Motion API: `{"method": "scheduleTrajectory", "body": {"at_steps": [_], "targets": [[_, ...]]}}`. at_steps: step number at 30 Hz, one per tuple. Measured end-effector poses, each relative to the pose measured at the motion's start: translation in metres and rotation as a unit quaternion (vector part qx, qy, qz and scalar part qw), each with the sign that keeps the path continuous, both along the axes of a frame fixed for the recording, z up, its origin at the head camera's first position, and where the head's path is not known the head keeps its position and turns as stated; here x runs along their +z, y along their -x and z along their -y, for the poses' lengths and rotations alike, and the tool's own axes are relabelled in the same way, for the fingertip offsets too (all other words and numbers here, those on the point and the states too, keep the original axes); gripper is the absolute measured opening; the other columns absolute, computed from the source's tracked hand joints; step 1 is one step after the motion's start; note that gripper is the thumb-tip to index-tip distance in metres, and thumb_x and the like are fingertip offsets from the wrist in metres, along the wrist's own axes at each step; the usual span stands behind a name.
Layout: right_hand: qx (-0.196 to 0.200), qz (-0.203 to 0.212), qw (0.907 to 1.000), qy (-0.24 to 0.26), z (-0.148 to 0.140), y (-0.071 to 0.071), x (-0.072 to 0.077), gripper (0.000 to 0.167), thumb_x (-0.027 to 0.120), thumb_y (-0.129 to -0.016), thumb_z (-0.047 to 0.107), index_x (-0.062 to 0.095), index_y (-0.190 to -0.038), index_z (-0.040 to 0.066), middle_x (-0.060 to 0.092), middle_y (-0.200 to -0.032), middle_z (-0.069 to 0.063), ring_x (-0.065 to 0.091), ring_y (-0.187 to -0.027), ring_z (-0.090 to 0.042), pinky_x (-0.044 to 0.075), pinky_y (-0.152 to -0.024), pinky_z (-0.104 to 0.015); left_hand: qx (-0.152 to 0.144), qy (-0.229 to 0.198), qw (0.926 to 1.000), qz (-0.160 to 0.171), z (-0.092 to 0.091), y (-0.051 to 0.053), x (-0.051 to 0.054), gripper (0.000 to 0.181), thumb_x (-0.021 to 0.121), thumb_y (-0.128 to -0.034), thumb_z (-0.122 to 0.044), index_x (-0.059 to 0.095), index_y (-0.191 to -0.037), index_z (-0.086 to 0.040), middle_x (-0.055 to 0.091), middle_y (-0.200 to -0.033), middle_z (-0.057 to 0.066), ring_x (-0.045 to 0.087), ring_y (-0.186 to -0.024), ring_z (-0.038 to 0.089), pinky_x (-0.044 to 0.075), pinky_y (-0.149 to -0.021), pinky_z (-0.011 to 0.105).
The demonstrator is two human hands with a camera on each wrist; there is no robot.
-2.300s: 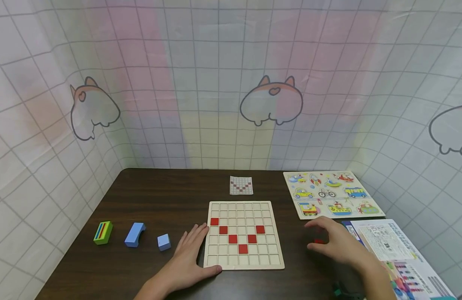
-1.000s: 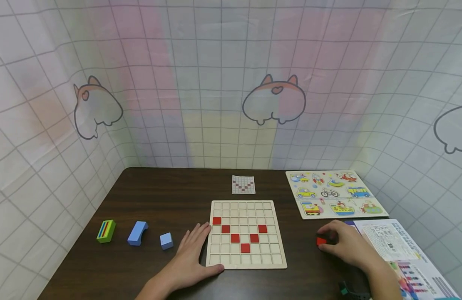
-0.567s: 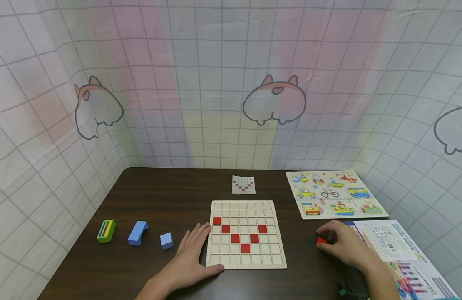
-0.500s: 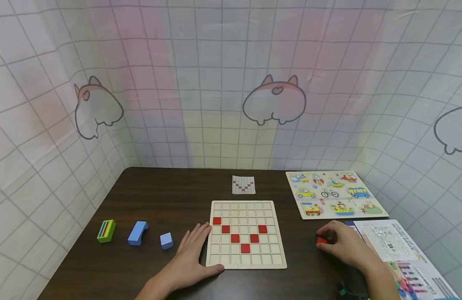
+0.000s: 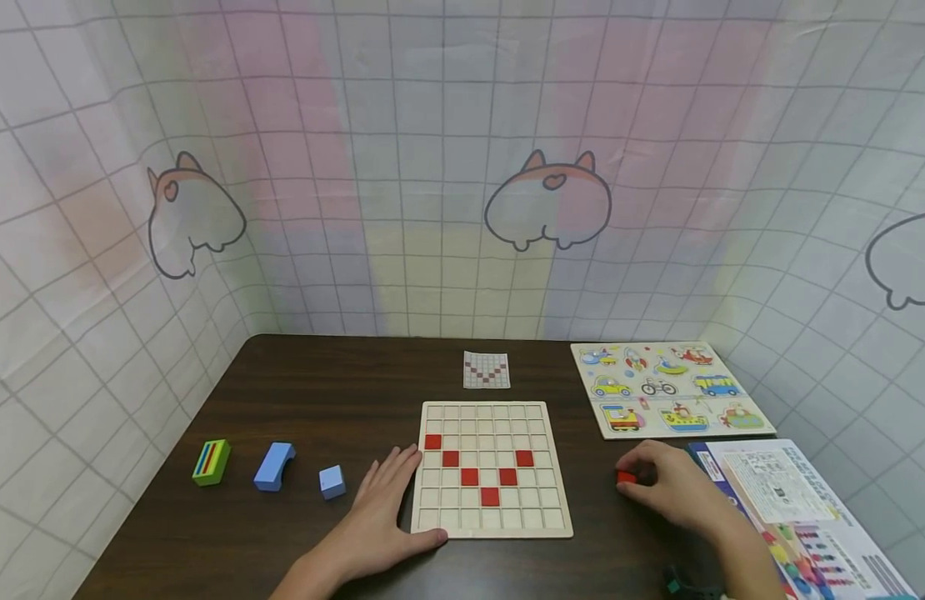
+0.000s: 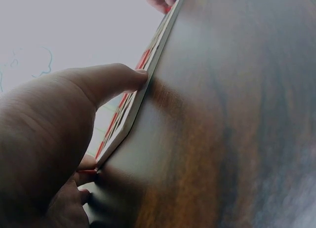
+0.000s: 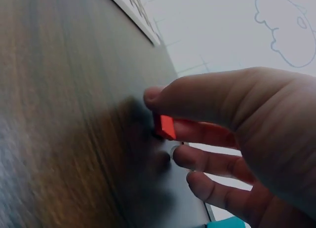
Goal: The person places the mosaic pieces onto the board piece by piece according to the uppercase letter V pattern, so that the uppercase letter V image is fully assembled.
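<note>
My right hand [image 5: 668, 483] pinches a small red square tile [image 7: 165, 125] between thumb and fingers, to the right of the grid board. In the right wrist view the tile is close above the dark table, tilted on edge; I cannot tell whether it touches. My left hand [image 5: 380, 517] lies along the left side of the wooden grid board [image 5: 492, 531], fingers extended against its edge and thumb on its front left corner. Several red squares sit in the board's cells, such as the lowest red tile [image 5: 490, 497], forming a V whose right arm is shorter.
Behind the board lies a small pattern card [image 5: 486, 371] with a V. A picture puzzle board [image 5: 672, 390] and a printed box [image 5: 800, 508] lie on the right. To the left stand a green striped block [image 5: 211, 462], a blue arch block [image 5: 273, 467] and a blue cube [image 5: 332, 482].
The right hand's thumb and fingers have closed on the red tile, and it has shifted a little left, toward the board, with it. The left hand has stayed on the board.
</note>
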State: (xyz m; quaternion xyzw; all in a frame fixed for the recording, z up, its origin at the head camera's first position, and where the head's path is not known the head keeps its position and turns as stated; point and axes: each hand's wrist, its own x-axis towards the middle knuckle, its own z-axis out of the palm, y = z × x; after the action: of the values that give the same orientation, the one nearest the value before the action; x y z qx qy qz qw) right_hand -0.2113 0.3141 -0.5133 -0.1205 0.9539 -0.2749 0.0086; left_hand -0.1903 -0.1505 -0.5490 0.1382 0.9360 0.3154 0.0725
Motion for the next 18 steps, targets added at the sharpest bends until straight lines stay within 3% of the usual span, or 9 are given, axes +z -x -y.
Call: {"method": "scheduleTrajectory", "body": {"at_steps": [5, 12, 18], "targets": [[0.007, -0.004, 1.0000, 0.005, 0.007, 0.005, -0.002, 0.021, 0.091, -0.094, 0.027, 0.081, -0.111, 0.021, 0.076, -0.108, 0.009, 0.067, -0.094, -0.006, 0.059, -0.083, -0.028, 0.002, 0.004, 1.0000, 0.006, -0.001, 0.000, 0.000, 0.129, 0.083, -0.0778, -0.082, 0.032, -0.177, -0.018, 0.032, -0.183, 0.004, 0.015, -0.175, 0.035, 0.010, -0.138, 0.072], [0.028, -0.049, 0.9984, 0.000, 0.016, 0.015, 0.001, 0.020, 0.092, -0.093, 0.024, 0.083, -0.109, 0.021, 0.076, -0.108, 0.010, 0.068, -0.100, -0.008, 0.061, -0.092, -0.035, 0.003, 0.005, 1.0000, 0.007, -0.001, 0.000, 0.000, 0.128, 0.083, -0.0779, -0.082, 0.031, -0.177, -0.019, 0.032, -0.183, 0.004, 0.015, -0.175, 0.034, 0.010, -0.138, 0.072], [0.036, -0.050, 0.9981, 0.004, 0.021, 0.021, 0.009, 0.020, 0.091, -0.094, 0.023, 0.083, -0.111, 0.019, 0.075, -0.108, 0.008, 0.064, -0.094, -0.009, 0.058, -0.084, -0.031, 0.002, 0.006, 1.0000, 0.004, 0.000, 0.000, 0.000, 0.129, 0.083, -0.0778, -0.083, 0.031, -0.177, -0.019, 0.032, -0.184, 0.004, 0.015, -0.175, 0.034, 0.010, -0.138, 0.072]]}}
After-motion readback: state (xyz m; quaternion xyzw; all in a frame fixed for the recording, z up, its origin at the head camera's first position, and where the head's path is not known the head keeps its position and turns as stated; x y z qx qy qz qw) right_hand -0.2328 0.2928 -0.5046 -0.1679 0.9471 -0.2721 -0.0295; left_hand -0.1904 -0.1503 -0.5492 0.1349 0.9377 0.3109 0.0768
